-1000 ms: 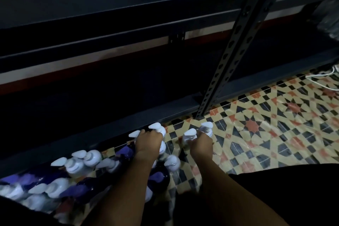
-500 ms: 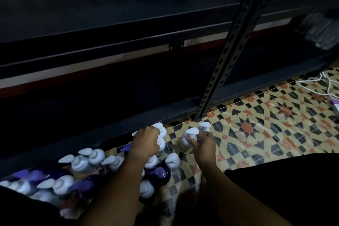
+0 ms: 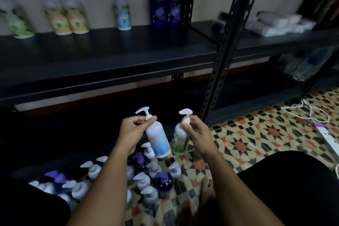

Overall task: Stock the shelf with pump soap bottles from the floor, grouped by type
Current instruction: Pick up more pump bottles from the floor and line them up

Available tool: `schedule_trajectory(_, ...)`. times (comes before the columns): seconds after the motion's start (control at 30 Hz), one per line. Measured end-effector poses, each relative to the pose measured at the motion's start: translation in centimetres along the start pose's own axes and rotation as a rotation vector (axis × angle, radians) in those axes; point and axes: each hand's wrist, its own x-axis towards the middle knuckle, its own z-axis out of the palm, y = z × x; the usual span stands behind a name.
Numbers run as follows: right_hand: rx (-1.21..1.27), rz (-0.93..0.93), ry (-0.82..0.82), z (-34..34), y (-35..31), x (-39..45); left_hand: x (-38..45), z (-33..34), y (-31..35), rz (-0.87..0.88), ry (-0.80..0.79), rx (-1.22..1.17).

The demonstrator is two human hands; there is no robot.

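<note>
Dark steel shelving (image 3: pixel 110 55) fills the upper half of your view, patterned floor tile (image 3: pixel 256 137) running off toward 3 o'clock. On the shelf board, at 10 to 12 o'clock, the stock is already grouped: a green-label bottle (image 3: pixel 18 24) at far left, two cream-label bottles (image 3: pixel 67 20) side by side, one blue-label bottle (image 3: pixel 123 18) alone, then two tall purple bottles (image 3: pixel 165 11) against the upright. All are blurred; labels unreadable.

Floor cluster (image 3: pixel 146 180) of white-pump and purple bottles sits at 6 to 8 o'clock, between your forearms, many not yet shelved. White power strip (image 3: pixel 328 139) and cord lie at 3 o'clock, well apart from the work.

Your left hand (image 3: pixel 131 130) holds a white bottle with blue label (image 3: pixel 158 139) off the floor, fingers curled round its neck just below the pump, body tilted. Your right hand (image 3: pixel 198 132) pinches the pump collar of a white bottle with green label (image 3: pixel 180 139), thumb and fingers closed on it; I cannot tell whether its base rests on the tile.

Step in hand, by my reading: carrying two bottles of different types up to the shelf. Next move likely calls for splitting them, blue beside the lone blue at 12 o'clock, green far left at 10 o'clock. Neck grips let the bodies swing; set bases down flat before letting go.
</note>
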Motion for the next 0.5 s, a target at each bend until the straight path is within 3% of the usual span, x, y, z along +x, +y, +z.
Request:
schedule_trajectory(0.13, 0.087, 0.012, 0.057, 2.2, -2.6, -1.4, -2.0, 0.1, 1.6, 0.084, 0.045, -0.024)
schedule_trajectory(0.27, 0.010, 0.035, 0.093, 4.5, -3.0, -3.4, -4.3, -0.3, 1.2, 0.134, 0.010, 0.205)
schedule_trajectory(0.5, -0.071, 0.243, 0.090, 6.1, -3.2, -5.8, -8.1, -0.3, 0.1, 0.109, 0.064, 0.257)
